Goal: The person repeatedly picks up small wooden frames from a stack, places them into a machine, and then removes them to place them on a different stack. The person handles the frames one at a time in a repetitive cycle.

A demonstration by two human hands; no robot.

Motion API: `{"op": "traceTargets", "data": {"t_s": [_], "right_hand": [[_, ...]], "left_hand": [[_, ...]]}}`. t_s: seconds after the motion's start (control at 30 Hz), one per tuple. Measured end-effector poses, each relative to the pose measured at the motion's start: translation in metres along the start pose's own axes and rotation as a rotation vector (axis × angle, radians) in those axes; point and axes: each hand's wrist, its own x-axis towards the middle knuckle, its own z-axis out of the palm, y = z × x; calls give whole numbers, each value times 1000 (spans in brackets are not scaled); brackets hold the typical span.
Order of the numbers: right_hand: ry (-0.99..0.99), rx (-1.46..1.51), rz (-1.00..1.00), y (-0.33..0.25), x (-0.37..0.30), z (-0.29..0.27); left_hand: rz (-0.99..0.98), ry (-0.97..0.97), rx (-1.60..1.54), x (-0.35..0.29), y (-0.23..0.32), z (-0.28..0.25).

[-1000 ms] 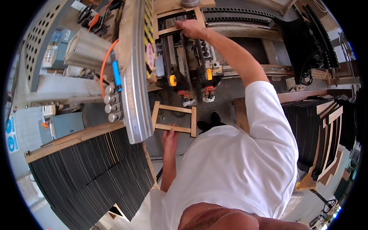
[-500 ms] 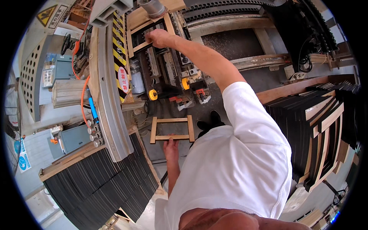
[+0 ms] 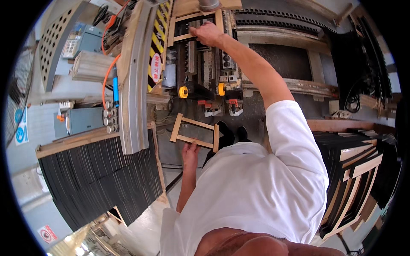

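My left hand [image 3: 189,155] grips a small rectangular wooden frame [image 3: 198,123] by its near rail, holding it tilted in front of my body. The frame's side pieces reach slightly past the rails. My right arm stretches far forward to the machine, where my right hand [image 3: 208,35] has its fingers curled on the near rail of another wooden frame [image 3: 183,38]. That second frame lies on the machine under a grey metal cylinder [image 3: 209,4]. The right fingertips are partly hidden.
Black-and-yellow striped edging [image 3: 160,36] and a long metal beam [image 3: 136,81] run along the left. Black strips are stacked at lower left [image 3: 102,179], and dark-edged frames [image 3: 354,179] at right. Yellow knobs [image 3: 183,92] stick out of the machine's near side.
The view has shifted, moving the machine right and up in the picture. The frame in my left hand has tilted, its right end now lower. Both hands keep their holds.
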Motion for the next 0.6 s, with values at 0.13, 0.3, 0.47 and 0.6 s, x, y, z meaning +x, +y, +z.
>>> {"op": "traceTargets", "data": {"t_s": [0.13, 0.3, 0.47, 0.6], "right_hand": [[1, -20, -22, -2, 2, 2], [-5, -20, -34, -4, 3, -3], [-52, -75, -4, -7, 0, -10], [-32, -57, -19, -9, 0, -10]], "left_hand": [[-7, 43, -12, -4, -17, -11], [8, 75, 13, -8, -26, -11], [8, 104, 6, -10, -22, -6], [18, 124, -1, -7, -26, -9]]}}
